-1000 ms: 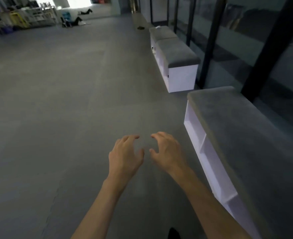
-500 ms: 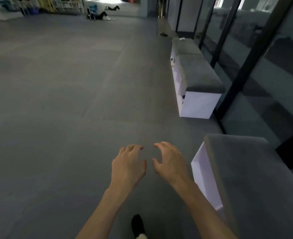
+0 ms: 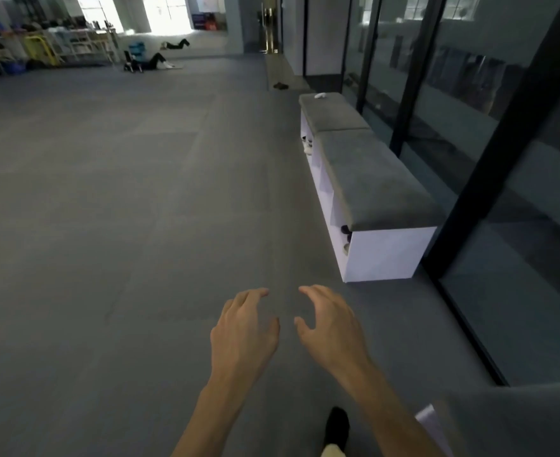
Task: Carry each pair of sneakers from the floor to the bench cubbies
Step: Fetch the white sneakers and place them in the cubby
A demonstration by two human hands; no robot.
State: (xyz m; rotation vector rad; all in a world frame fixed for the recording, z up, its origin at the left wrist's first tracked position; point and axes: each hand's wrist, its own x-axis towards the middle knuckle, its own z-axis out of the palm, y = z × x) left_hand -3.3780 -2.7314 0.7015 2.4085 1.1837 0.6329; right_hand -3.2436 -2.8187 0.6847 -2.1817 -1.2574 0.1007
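Observation:
My left hand [image 3: 244, 328] and my right hand [image 3: 329, 324] are stretched out side by side over the grey floor, fingers curled apart, holding nothing. Ahead on the right stands a white bench [image 3: 384, 252] with a grey cushion top and open cubbies on its left face. Dark shoes [image 3: 346, 230] show in its nearest cubby, and white shoes [image 3: 307, 145] in a farther one. A dark pair of shoes [image 3: 280, 85] lies on the floor far ahead, beyond the bench.
A second bench corner [image 3: 516, 420] fills the bottom right. A glass wall with black posts [image 3: 502, 136] runs along the right. My dark-socked foot [image 3: 337, 423] steps below my hands. A person [image 3: 150, 62] lies on the floor far off by shelves [image 3: 74, 44].
I have walked forward along the benches. The near bench slid down to the bottom right corner and the far bench came closer. Both hands stayed out in front, empty.

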